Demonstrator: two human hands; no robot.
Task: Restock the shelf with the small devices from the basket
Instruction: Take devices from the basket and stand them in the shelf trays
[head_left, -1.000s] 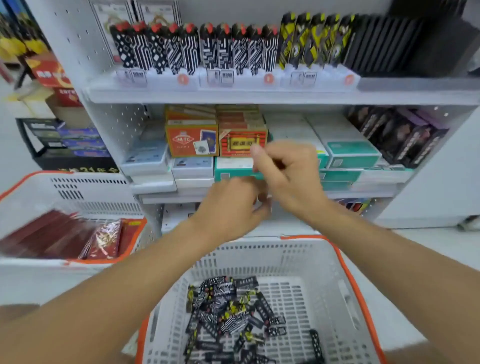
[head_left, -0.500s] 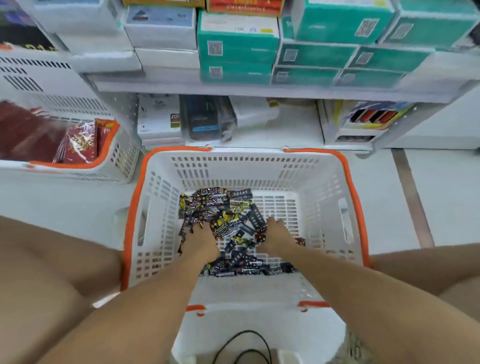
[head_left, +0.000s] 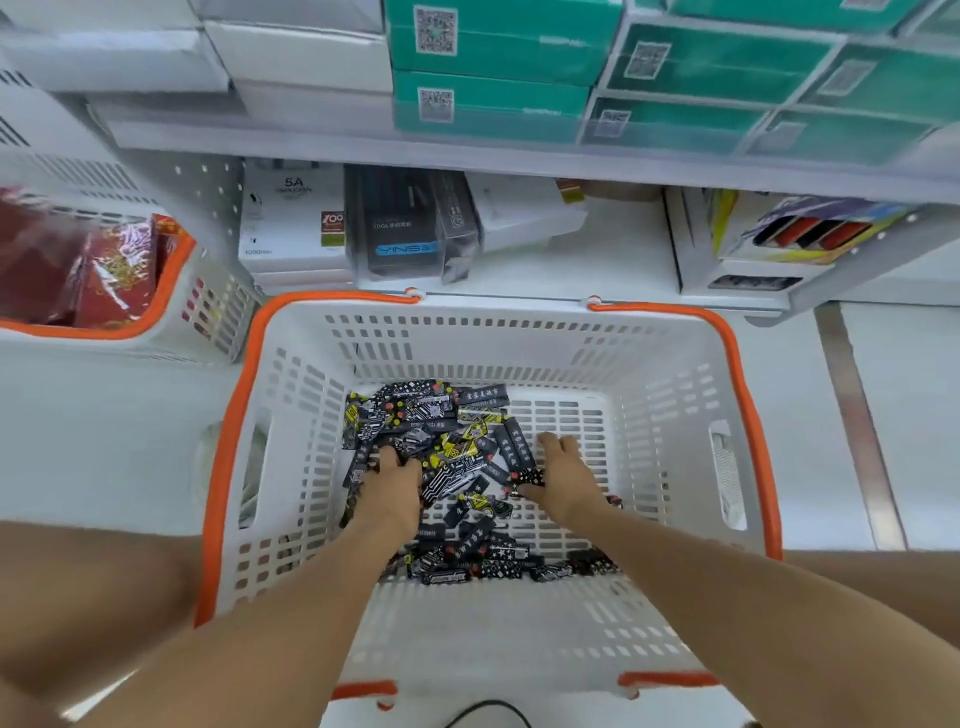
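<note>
A: Closest in, what are the hands doing?

B: Both are down in the white slotted plastic basket with the orange rim (head_left: 228, 447). The left hand (head_left: 392, 491) is buried in the heap at about 9 o'clock of the pile; its fingers curl down among the pieces, but I cannot tell whether they hold one. The right hand (head_left: 563, 475) sits at 3 o'clock, its thumb and forefinger pinching one black white-dotted small device (head_left: 529, 477), the other fingers loosely spread on the basket floor.

A: And the stock itself?

B: The small black-and-yellow patterned wrapped devices (head_left: 452, 441) lie loose across the basket floor, many of them.

A: Further out?

B: At 12 o'clock, the white metal shelf (head_left: 519, 161) carries black and white boxed goods (head_left: 405, 228) below and teal cardboard cartons (head_left: 493, 104) above. At 10 o'clock, a second white basket holds red packets (head_left: 109, 270).

A: How far along, then?

B: Judging by the full pile, most restocking remains; this looks like a gathering step.
</note>
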